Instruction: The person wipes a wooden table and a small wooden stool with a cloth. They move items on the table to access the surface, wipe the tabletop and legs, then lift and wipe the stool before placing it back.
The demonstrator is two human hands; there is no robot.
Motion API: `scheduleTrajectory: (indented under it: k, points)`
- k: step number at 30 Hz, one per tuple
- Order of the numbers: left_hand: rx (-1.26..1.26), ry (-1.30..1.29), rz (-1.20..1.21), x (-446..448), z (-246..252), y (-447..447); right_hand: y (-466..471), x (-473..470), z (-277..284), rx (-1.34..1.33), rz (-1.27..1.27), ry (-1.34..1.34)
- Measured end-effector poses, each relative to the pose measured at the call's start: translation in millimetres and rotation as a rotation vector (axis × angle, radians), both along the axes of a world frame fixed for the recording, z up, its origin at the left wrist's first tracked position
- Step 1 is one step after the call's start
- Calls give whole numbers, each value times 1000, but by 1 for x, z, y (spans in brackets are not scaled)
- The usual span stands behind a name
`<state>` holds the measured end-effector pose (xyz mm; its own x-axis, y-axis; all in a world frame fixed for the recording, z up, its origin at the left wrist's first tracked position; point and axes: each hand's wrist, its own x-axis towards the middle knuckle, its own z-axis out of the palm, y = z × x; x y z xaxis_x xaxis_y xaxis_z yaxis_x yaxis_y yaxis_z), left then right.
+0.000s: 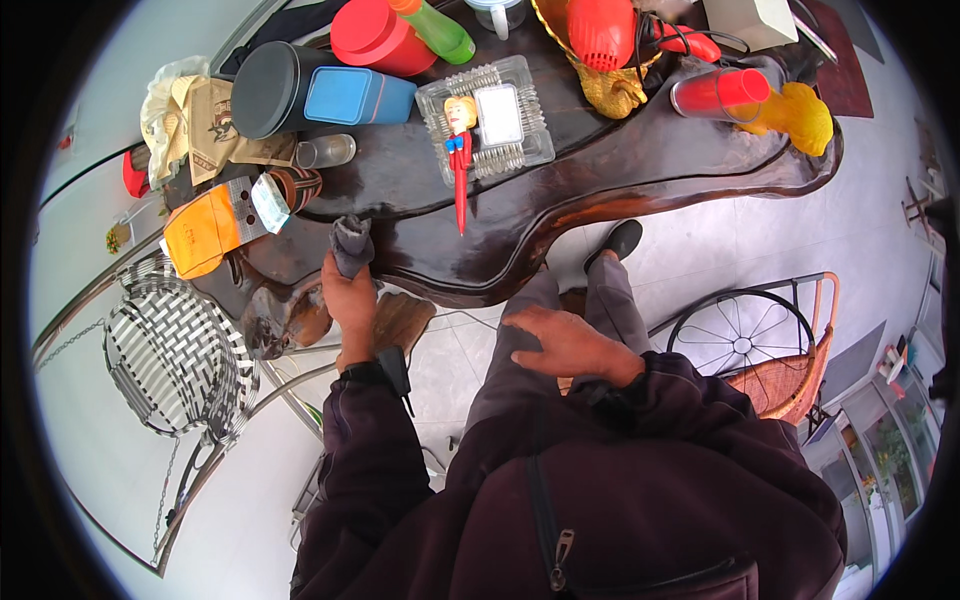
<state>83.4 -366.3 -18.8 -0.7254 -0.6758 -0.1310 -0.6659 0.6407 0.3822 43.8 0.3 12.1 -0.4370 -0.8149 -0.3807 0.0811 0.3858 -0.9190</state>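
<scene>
My left hand [350,300] grips a rolled grey cloth [351,244] at the near edge of a dark, glossy wooden table [450,259]. Over my thigh, my right hand [566,343] has its fingers apart and holds nothing. A red novelty pen with a figure's head [460,165] lies partly on a clear plastic tray [540,146], beside a small white-topped box [499,114]. Left of the tray are a blue container [341,95], a black round canister [262,90] and a drinking glass [326,151]. An orange packet [201,234] and a striped cup [298,187] are near the cloth.
A red canister [375,34] and green bottle [442,34] stand at the back. Towards the right are a red hair dryer [601,34], a red-and-clear cup [720,94] and a yellow figurine [806,120]. A woven hanging chair [180,352] is at left, a wicker-and-metal chair [795,375] at right.
</scene>
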Motion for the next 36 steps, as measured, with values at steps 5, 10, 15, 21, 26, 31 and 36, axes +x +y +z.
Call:
scheduleTrajectory:
  k: [5,10,15,21,26,31,36]
  points:
    - [550,318,-117,20,11,76,-6,5,-5,-35,-24,-120]
    - [1030,194,3,54,27,152,-15,1,-14,-129,-242,-466]
    - [1029,39,-121,50,38,201,-13,-2,-7,-296,-386,-719]
    - [909,-42,-460,21,43,228,3,-11,-5,-276,-780,-800]
    - [847,-38,-510,12,49,238,18,-29,-14,-322,-1022,-728]
    - [846,-97,-480,11,47,234,39,-68,-28,-402,-1301,-670]
    - [874,-117,-513,12,39,235,84,-86,-37,-444,-1486,-741]
